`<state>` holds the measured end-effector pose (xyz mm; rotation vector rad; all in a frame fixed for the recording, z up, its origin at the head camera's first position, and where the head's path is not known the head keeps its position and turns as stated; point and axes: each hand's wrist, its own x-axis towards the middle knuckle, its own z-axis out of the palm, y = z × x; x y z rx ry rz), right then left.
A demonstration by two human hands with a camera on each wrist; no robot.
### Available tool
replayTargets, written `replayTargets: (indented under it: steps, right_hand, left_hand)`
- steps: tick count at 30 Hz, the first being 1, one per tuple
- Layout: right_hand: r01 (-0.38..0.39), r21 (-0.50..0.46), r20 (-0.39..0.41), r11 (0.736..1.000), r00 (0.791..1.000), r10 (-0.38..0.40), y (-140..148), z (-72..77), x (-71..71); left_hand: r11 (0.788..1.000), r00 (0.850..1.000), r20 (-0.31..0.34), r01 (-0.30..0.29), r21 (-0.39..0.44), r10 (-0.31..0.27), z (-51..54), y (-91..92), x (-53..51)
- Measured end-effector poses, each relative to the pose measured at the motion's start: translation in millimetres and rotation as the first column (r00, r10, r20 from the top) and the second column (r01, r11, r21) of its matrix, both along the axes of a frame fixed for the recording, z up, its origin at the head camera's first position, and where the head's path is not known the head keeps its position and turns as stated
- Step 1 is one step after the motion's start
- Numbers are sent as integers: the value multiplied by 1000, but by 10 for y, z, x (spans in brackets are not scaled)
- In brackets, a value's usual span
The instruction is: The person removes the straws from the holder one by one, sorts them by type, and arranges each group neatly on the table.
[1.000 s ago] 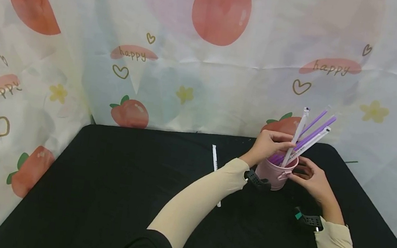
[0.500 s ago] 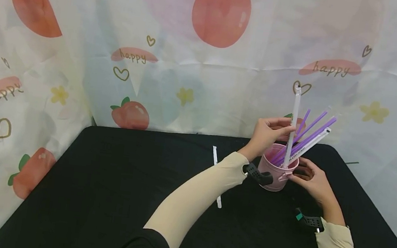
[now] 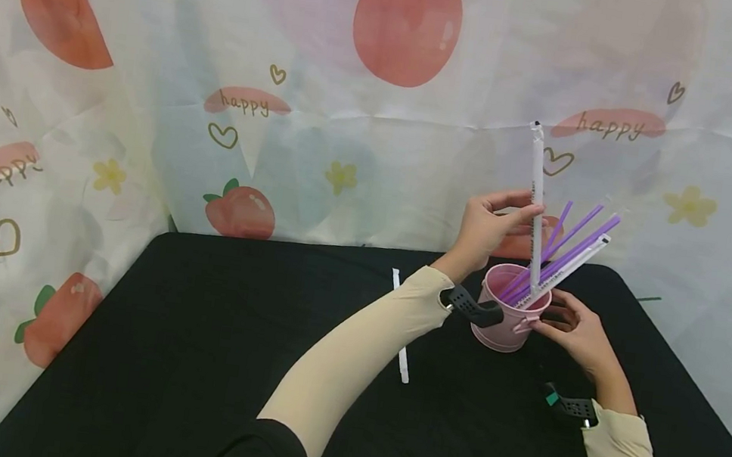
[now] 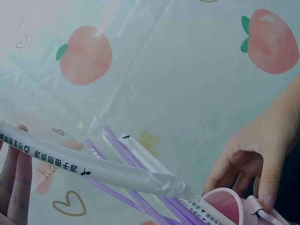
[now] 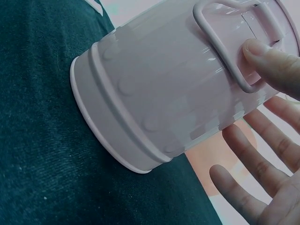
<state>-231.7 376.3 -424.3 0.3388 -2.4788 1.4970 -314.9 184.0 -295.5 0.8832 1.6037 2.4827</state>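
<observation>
My left hand [image 3: 481, 231] pinches a white paper-wrapped straw [image 3: 538, 162] between thumb and fingers. The straw stands nearly upright, its lower end at the mouth of a small pink metal bucket [image 3: 499, 330]. In the left wrist view, the wrapped straw [image 4: 122, 173] shows printed dark lettering. Several purple straws [image 3: 585, 240], some in clear wrap, lean to the right in the bucket beside another white wrapped straw [image 3: 581, 259]. At the bucket's right side, my right hand [image 3: 578, 332] holds it. The right wrist view has the thumb on the bucket's side handle [image 5: 211, 40], fingers behind.
One more white wrapped straw [image 3: 404, 366] lies on the black-covered table [image 3: 199, 360], partly hidden beneath my left forearm. Behind the table hangs a pale curtain [image 3: 414, 173] printed with fruit and flowers.
My left hand has risen and shifted slightly left, drawing the white wrapped straw upward out of the bucket. My right hand has stayed at the bucket's side.
</observation>
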Motion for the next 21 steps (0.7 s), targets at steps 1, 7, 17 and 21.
replayTargets:
  steps: [1, 7, 17, 21]
  right_hand:
    - [1, 3, 6, 1000, 1000, -1, -1, -2, 3]
    - [-9, -4, 6, 1000, 1000, 9, -7, -6, 12]
    - [-19, -22, 12, 1000, 1000, 19, -4, -17, -2]
    - [-15, -22, 9, 1000, 1000, 15, 0, -15, -6]
  left_hand:
    - [1000, 1000, -4, -8, 8, 8, 5, -9, 3]
    - [995, 997, -2, -78, 60, 78, 25, -95, 41]
    - [989, 993, 51, -107, 100, 102, 16, -289, 51]
    - [989, 991, 64, -121, 84, 116, -30, -356, 19]
